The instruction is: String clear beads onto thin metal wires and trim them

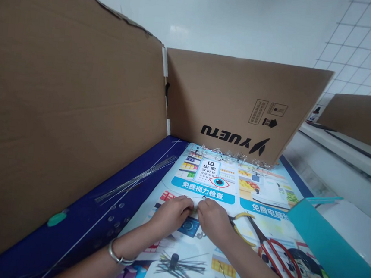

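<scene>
Bordering cardboard walls point(222, 90), two hands point(214, 217), clear beads point(201, 234)

Red-handled metal scissors point(277, 255): lower right of frame
Flat teal-green oval piece point(56, 219): lower left of frame

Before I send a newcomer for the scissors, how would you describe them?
From the upright cardboard panel marked YUETU, come down the printed poster to the right hand. The scissors lie to its right, beside the yellow-handled pliers. Large red loop handles set them apart.
</scene>
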`<move>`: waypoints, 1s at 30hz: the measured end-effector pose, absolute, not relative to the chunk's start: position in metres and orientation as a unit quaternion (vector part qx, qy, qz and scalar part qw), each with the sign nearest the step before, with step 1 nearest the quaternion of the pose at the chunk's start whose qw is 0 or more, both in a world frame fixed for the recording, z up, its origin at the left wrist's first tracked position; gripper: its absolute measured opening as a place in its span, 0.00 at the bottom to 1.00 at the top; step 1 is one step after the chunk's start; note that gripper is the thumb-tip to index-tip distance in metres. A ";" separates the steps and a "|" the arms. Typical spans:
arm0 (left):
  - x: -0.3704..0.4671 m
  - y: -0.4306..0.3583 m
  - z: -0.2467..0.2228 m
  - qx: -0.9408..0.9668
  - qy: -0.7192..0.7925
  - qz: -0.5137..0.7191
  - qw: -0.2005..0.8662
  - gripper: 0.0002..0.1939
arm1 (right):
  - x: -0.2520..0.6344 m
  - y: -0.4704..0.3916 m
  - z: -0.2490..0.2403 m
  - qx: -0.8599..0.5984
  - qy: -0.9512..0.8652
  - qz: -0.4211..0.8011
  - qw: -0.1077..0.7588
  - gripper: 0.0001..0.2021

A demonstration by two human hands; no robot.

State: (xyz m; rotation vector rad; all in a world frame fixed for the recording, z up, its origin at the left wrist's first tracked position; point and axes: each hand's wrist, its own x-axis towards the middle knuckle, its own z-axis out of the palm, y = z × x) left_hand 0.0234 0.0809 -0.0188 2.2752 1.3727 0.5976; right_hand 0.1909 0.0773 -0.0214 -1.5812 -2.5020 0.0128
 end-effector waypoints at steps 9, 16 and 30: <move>0.019 0.084 -0.030 0.799 0.459 0.276 0.275 0.10 | 0.194 0.078 -0.023 -0.531 -0.839 0.040 0.111 0.10; 0.012 0.092 -0.028 0.790 0.442 0.255 0.339 0.08 | 0.219 0.081 0.002 -0.445 -0.874 0.148 0.129 0.11; 0.007 0.088 -0.017 0.848 0.368 0.189 0.332 0.22 | 0.232 0.083 0.007 -0.339 -0.887 0.286 0.128 0.18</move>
